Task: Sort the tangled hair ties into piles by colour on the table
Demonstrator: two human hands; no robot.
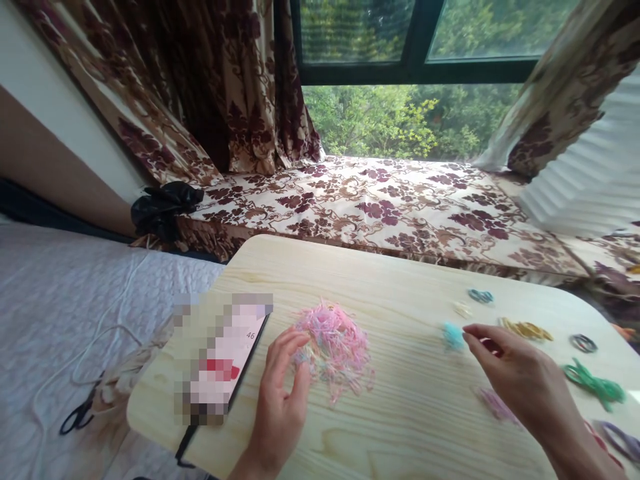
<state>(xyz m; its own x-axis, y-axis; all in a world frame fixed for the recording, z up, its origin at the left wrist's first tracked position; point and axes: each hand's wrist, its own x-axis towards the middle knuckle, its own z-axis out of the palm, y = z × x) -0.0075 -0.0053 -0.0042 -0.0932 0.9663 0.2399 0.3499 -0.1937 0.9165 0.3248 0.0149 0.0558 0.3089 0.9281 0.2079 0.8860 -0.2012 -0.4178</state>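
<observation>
A tangled heap of thin pink elastic bands (336, 348) lies in the middle of a pale wooden table (400, 427). My left hand (283, 399) rests at the heap's left edge, fingers curled and pinching into the bands. My right hand (520, 380) reaches leftward on the right side, fingertips pinched beside a small light-blue bunch of bands (453, 335); what they hold is too small to see. Sorted little bunches lie around it: blue (481, 295), cream (463, 309), yellow (526, 329), grey (583, 343), green (595, 383), pink (496, 404) and purple (620, 440).
A phone (227, 357) lies on the table's left part, its cable hanging off the front edge. Scissors (77, 417) and a white cord (90, 340) rest on the quilted bed at left. Behind are a floral window-seat cushion (390, 207), a black scrunchie (163, 210) and curtains.
</observation>
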